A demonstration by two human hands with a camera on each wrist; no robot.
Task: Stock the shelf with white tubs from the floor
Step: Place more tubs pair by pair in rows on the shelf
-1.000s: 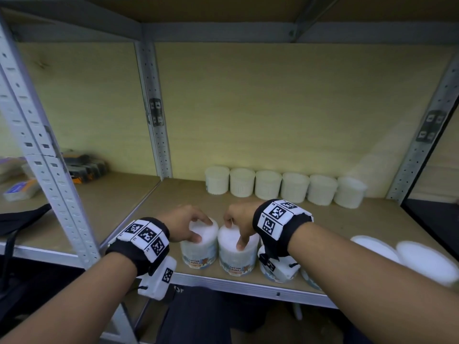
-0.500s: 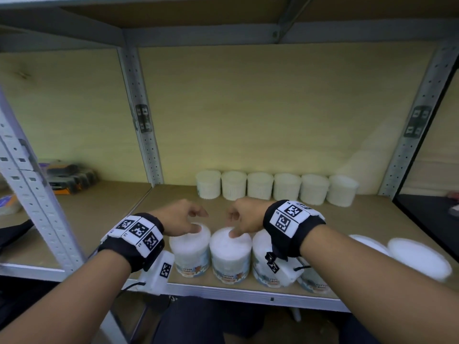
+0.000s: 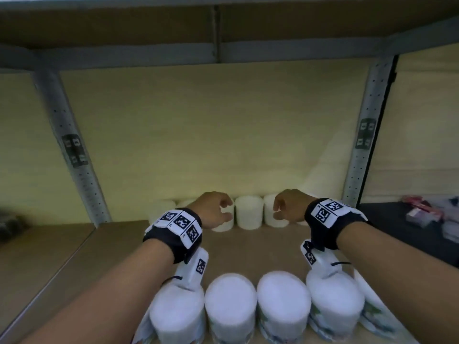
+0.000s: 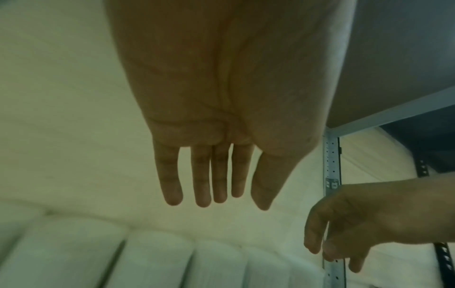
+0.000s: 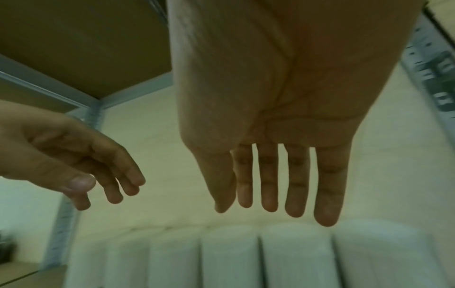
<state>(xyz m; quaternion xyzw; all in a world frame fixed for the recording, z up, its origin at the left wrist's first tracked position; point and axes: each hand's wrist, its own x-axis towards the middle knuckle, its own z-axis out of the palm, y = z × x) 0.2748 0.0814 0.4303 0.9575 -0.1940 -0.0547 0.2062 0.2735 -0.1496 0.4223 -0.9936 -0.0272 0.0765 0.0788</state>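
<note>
I had both hands raised over the shelf [image 3: 62, 256], empty. The left hand [image 3: 211, 211] sat at centre of the head frame, its fingers [image 4: 202, 187] hanging straight and relaxed in the left wrist view, holding nothing. The right hand [image 3: 289, 206] was just right of it, apart from it, fingers [image 5: 269, 187] likewise loose and straight, nothing in its hold.

A front row of tubs [image 3: 231, 304] stood along the bottom edge of the frame, side by side on the shelf board, white lids up, below my wrists. I saw colour on their labels but could not read the blurred print. A back row [image 3: 249, 211] stood at centre frame against the rear panel, partly hidden behind both hands; the hands hovered in front of it, and I could not tell whether either touched a tub there.

At the right edge of the frame, a dark surface [image 3: 397, 232] carried blurred packets [image 3: 422, 212].
</note>
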